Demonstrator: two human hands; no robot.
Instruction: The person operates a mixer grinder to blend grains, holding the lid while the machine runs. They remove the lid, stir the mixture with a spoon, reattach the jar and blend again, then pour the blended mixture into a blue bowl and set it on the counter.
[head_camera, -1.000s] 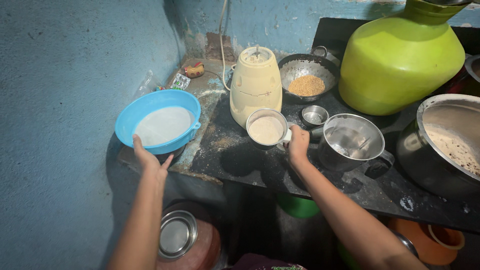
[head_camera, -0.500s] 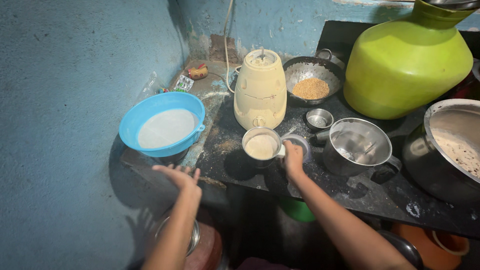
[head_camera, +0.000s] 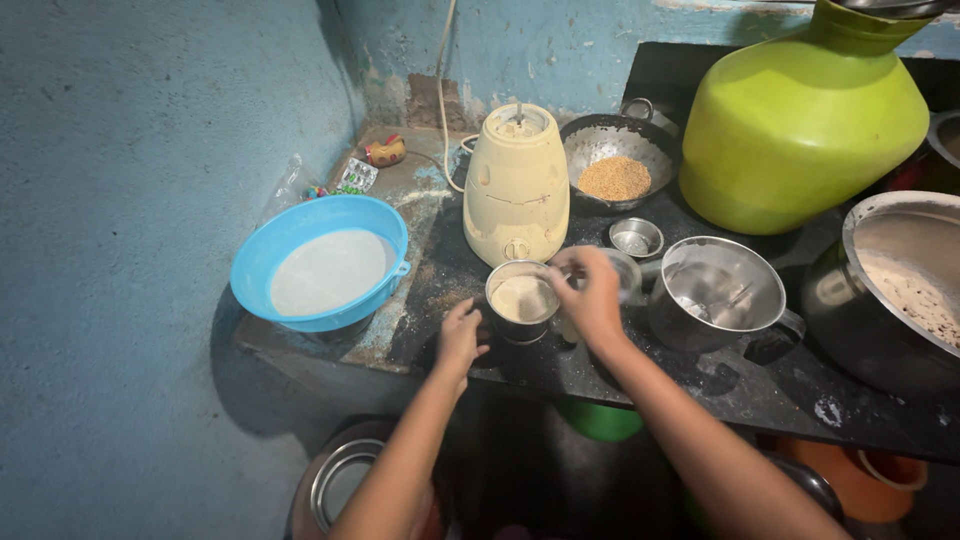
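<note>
While both forearms are running off the bottom edge, the left hand (head_camera: 459, 338) is resting against the left side of the jar (head_camera: 522, 300), fingers close together and partly hidden behind its wall. The right hand (head_camera: 590, 290) is hovering at the jar's three o'clock, blurred, so I cannot tell whether its bent fingers are pinching anything; it is covering most of a small lid (head_camera: 628, 275). The jar, holding pale flour, is standing on the dark counter (head_camera: 620, 370). At nine o'clock a blue sieve (head_camera: 318, 262) is sitting. At twelve the mixer (head_camera: 516, 187) is standing. Farther off, a green pot (head_camera: 805, 115) is getting cut off at the top.
</note>
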